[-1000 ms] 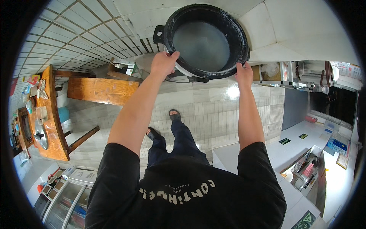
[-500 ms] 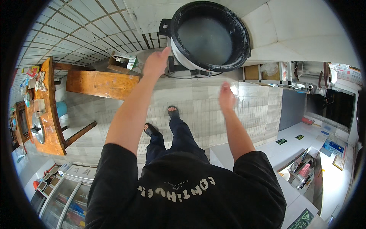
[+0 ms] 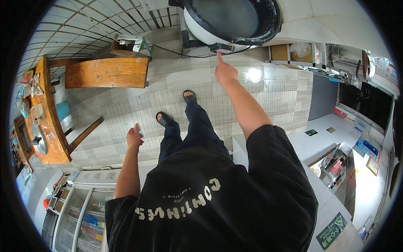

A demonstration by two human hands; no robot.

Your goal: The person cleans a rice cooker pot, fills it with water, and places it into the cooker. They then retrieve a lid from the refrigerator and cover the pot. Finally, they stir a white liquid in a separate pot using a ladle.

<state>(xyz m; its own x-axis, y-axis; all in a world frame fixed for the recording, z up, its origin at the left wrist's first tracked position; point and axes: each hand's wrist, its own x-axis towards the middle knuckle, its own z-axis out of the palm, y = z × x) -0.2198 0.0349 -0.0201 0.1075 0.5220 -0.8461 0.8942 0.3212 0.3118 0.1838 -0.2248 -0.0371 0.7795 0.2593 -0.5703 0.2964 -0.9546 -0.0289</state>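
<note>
A large rice cooker with a white body and black rim (image 3: 200, 26) stands at the top of the view, cut off by its edge. Cloudy liquid (image 3: 228, 17) fills its pot, and no lid is on. My right hand (image 3: 226, 72) points at the cooker's front, its index fingertip at the small control panel (image 3: 221, 47) and the other fingers curled in. Low on the left, away from the cooker, hangs my left hand (image 3: 134, 138) with curled fingers. A small pale blue bit shows beside them, too small to name.
A wooden bench (image 3: 107, 72) and wooden table (image 3: 52, 126) with a pot lid (image 3: 39, 140) stand on the left. Behind the bench sits a cardboard box (image 3: 126, 49). A black cable (image 3: 168, 51) runs below the cooker. On the right is a white counter (image 3: 300, 145).
My left hand has dropped from beside the cooker to low on the left. My right hand has moved up and left to the cooker's front. The cooker now appears higher in view.
</note>
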